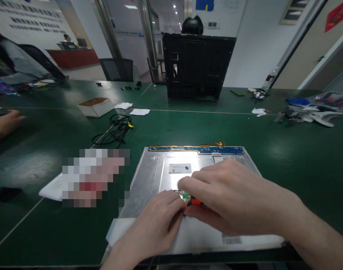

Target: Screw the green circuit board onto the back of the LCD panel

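Observation:
A silver LCD panel lies back side up on the table before me, with a blue circuit strip along its far edge. My right hand is closed around an orange-and-black handled tool; most of the tool is hidden by the fingers. My left hand rests low on the panel, its fingers curled and pressed together beside the tool. Whatever these fingers pinch is hidden. Between both hands, part of a small green circuit board shows. A white label sits above it.
A black display housing stands upright at the back. Left of the panel are a blurred-out packet, a coiled black cable and an open cardboard box. Plastic parts lie at right. Another person's hand is at far left.

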### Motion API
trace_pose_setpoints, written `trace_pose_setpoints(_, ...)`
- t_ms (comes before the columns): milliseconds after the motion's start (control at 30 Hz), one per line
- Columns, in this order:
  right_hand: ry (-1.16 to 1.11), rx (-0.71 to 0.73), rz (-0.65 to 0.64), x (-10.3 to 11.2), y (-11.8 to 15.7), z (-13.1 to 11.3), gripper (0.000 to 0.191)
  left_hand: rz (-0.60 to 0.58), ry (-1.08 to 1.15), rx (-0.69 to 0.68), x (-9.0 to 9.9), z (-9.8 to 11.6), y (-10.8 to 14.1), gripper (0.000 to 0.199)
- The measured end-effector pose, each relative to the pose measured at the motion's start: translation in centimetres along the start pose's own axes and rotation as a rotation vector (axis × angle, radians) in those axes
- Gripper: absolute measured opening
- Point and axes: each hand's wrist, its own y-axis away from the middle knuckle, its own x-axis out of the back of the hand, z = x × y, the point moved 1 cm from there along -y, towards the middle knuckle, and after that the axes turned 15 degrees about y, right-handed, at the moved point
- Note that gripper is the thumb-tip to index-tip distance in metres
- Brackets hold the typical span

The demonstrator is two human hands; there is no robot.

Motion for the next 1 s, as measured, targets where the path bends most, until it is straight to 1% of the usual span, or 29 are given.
trace_pose_setpoints(67,0.001,0.002,-0.012,-0.03,-0.06,0.02,0.010,0.002,0.003,-0.007,0.02,0.06,-0.01,0.016)
trace_pose_setpoints(233,-0.051,0.040,-0.022,0.30,-0.08,-0.01,0.009,0.011,0.028,-0.019,0.12,0.20,-0.12,0.020)
trace_pose_setpoints(367,-0.073,0.058,-0.027,0.43,0.01,-0.09,0.017,0.010,0.027,-0.011,0.06,0.11,-0.13,0.018)
trace_pose_setpoints(433,-0.050,0.062,-0.019,0.35,0.04,-0.10,0.014,0.016,0.023,-0.019,0.02,0.08,-0.10,0.019)
trace_pose_setpoints(567,0.011,0.042,0.006,0.03,-0.04,-0.01,0.003,0.029,0.012,-0.032,-0.05,0.01,0.02,0.019)
trace_pose_setpoints(700,0.013,0.030,0.003,-0.11,-0.11,0.06,0.012,0.012,0.017,-0.023,-0.03,-0.08,0.05,0.019)
trace_pose_setpoints(833,-0.045,0.038,-0.018,0.16,0.01,0.00,0.009,0.020,0.033,-0.043,0.13,0.08,-0.11,0.023)
trace_pose_setpoints(933,-0.058,0.045,-0.029,0.31,0.12,-0.08,0.014,0.021,0.020,-0.043,0.18,0.22,-0.17,0.020)
trace_pose_setpoints(1000,-0.036,0.048,-0.022,0.29,0.15,-0.13,0.012,0.017,0.017,-0.047,0.16,0.26,-0.13,0.020)
